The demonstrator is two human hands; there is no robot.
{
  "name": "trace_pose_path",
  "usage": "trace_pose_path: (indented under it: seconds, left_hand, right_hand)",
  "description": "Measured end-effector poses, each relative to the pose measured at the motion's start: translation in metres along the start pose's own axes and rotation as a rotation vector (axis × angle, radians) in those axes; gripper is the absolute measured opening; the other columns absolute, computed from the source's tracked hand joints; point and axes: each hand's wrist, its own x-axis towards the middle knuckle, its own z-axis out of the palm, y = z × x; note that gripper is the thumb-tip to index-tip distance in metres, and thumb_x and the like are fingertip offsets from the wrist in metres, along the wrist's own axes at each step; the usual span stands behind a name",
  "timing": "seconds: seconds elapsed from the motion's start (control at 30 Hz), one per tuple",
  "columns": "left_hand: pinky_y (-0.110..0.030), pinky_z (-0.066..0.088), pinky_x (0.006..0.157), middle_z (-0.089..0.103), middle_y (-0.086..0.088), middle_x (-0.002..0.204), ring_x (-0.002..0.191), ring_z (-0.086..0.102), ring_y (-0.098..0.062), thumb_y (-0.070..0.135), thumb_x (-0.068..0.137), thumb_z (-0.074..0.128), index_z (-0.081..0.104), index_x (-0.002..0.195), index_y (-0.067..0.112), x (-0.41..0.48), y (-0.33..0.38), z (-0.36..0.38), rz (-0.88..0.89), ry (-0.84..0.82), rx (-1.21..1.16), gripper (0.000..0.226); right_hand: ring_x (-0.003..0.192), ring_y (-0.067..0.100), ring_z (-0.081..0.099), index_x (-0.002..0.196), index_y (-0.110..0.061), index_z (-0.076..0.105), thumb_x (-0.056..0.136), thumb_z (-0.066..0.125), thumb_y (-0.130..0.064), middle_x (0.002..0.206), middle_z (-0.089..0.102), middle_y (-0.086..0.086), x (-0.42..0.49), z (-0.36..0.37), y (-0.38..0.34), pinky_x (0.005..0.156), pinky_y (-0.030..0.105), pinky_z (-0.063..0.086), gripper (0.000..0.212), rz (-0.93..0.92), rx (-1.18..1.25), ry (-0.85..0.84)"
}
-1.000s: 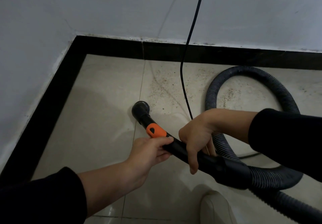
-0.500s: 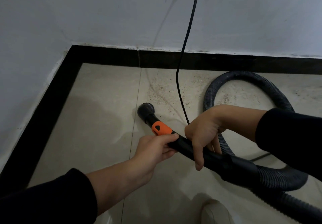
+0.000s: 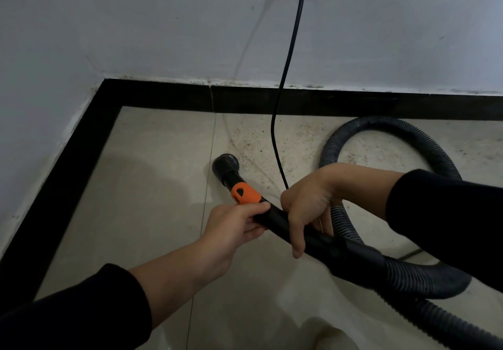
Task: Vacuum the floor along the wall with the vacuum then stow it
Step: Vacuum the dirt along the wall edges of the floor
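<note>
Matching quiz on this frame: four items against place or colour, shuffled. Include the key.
Items:
1 cord
2 hose
3 nozzle
4 slider

Place or colour:
A looped on the floor, right side
B orange, just ahead of the left hand
C hangs down in front of the wall
D black, at the far end of the tube

Pairs: 1-C; 2-A; 3-D; 4-B
</note>
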Motion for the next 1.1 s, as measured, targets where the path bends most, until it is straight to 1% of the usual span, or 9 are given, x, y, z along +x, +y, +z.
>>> trace_pose_path:
  seconds: [0.07, 0.17, 0.3, 0.43, 0.53, 0.6, 0.73, 0.93, 1.1]
  left_hand:
    - [-0.023, 0.056, 0.065, 0.075, -0.016, 0.089, 0.081, 0.074, -0.021, 0.013, 0.083, 0.072, 0.068, 0.102, -0.003, 0.005, 0.002, -0.002, 0.008, 0.006, 0.004, 0.025]
    - [-0.025, 0.057, 0.067, 0.074, -0.018, 0.092, 0.081, 0.074, -0.023, 0.012, 0.081, 0.073, 0.069, 0.101, -0.003, 0.013, 0.007, -0.004, 0.012, 0.033, 0.007, 0.026]
    - [-0.027, 0.056, 0.066, 0.074, -0.018, 0.090, 0.077, 0.073, -0.022, 0.012, 0.080, 0.074, 0.069, 0.100, -0.003, 0.024, 0.014, -0.004, 0.024, 0.051, 0.011, 0.026]
    - [-0.026, 0.055, 0.064, 0.074, -0.014, 0.086, 0.073, 0.072, -0.020, 0.013, 0.080, 0.073, 0.069, 0.100, -0.002, 0.034, 0.021, -0.003, 0.038, 0.054, 0.024, 0.025]
    - [-0.026, 0.055, 0.064, 0.074, -0.013, 0.084, 0.072, 0.072, -0.020, 0.013, 0.080, 0.073, 0.069, 0.099, -0.001, 0.041, 0.025, -0.003, 0.051, 0.054, 0.034, 0.024]
    - [-0.026, 0.054, 0.064, 0.074, -0.014, 0.087, 0.075, 0.071, -0.021, 0.014, 0.080, 0.073, 0.069, 0.099, -0.001, 0.046, 0.027, -0.002, 0.058, 0.052, 0.037, 0.025]
    - [-0.028, 0.054, 0.067, 0.074, -0.018, 0.094, 0.086, 0.071, -0.026, 0.014, 0.079, 0.074, 0.069, 0.100, -0.001, 0.057, 0.033, -0.002, 0.071, 0.057, 0.040, 0.026]
    - [-0.026, 0.053, 0.063, 0.074, -0.015, 0.091, 0.080, 0.071, -0.023, 0.013, 0.080, 0.072, 0.068, 0.100, -0.001, 0.072, 0.044, 0.000, 0.073, 0.067, 0.018, 0.025]
    - [-0.026, 0.054, 0.063, 0.074, -0.015, 0.092, 0.080, 0.071, -0.022, 0.013, 0.080, 0.072, 0.069, 0.099, 0.000, 0.085, 0.053, 0.001, 0.099, 0.080, 0.004, 0.024]
  right_hand:
    - [0.061, 0.025, 0.068, 0.085, -0.001, 0.064, 0.080, 0.075, -0.011, 0.066, 0.070, 0.012, 0.003, -0.003, -0.001, 0.078, 0.042, 0.058, 0.015, 0.000, 0.003, 0.011]
    - [0.058, 0.024, 0.068, 0.083, -0.002, 0.063, 0.080, 0.074, -0.011, 0.064, 0.069, 0.011, 0.006, -0.009, -0.003, 0.071, 0.038, 0.059, 0.015, -0.009, 0.012, 0.034]
    - [0.072, 0.029, 0.069, 0.087, -0.002, 0.064, 0.079, 0.075, -0.012, 0.078, 0.070, 0.015, 0.009, -0.017, -0.004, 0.076, 0.040, 0.060, 0.017, -0.028, 0.035, 0.075]
    - [0.079, 0.030, 0.069, 0.087, -0.004, 0.063, 0.080, 0.075, -0.013, 0.086, 0.070, 0.017, 0.012, -0.024, -0.003, 0.077, 0.040, 0.059, 0.016, -0.038, 0.071, 0.100]
    - [0.073, 0.028, 0.068, 0.084, -0.005, 0.062, 0.080, 0.074, -0.013, 0.080, 0.069, 0.014, 0.016, -0.029, -0.002, 0.072, 0.038, 0.059, 0.015, -0.040, 0.090, 0.126]
    - [0.070, 0.027, 0.067, 0.083, -0.005, 0.063, 0.079, 0.074, -0.013, 0.075, 0.069, 0.012, 0.018, -0.032, -0.001, 0.069, 0.036, 0.059, 0.015, -0.042, 0.106, 0.144]
    - [0.073, 0.028, 0.067, 0.085, -0.004, 0.063, 0.079, 0.075, -0.013, 0.078, 0.069, 0.013, 0.021, -0.039, 0.000, 0.068, 0.036, 0.059, 0.016, -0.053, 0.144, 0.181]
    - [0.074, 0.028, 0.067, 0.084, -0.005, 0.063, 0.077, 0.074, -0.015, 0.080, 0.069, 0.013, 0.026, -0.051, 0.000, 0.069, 0.035, 0.058, 0.017, -0.067, 0.195, 0.224]
    - [0.073, 0.029, 0.066, 0.080, -0.006, 0.062, 0.076, 0.073, -0.015, 0.076, 0.067, 0.011, 0.029, -0.058, 0.002, 0.067, 0.034, 0.057, 0.014, -0.099, 0.274, 0.315]
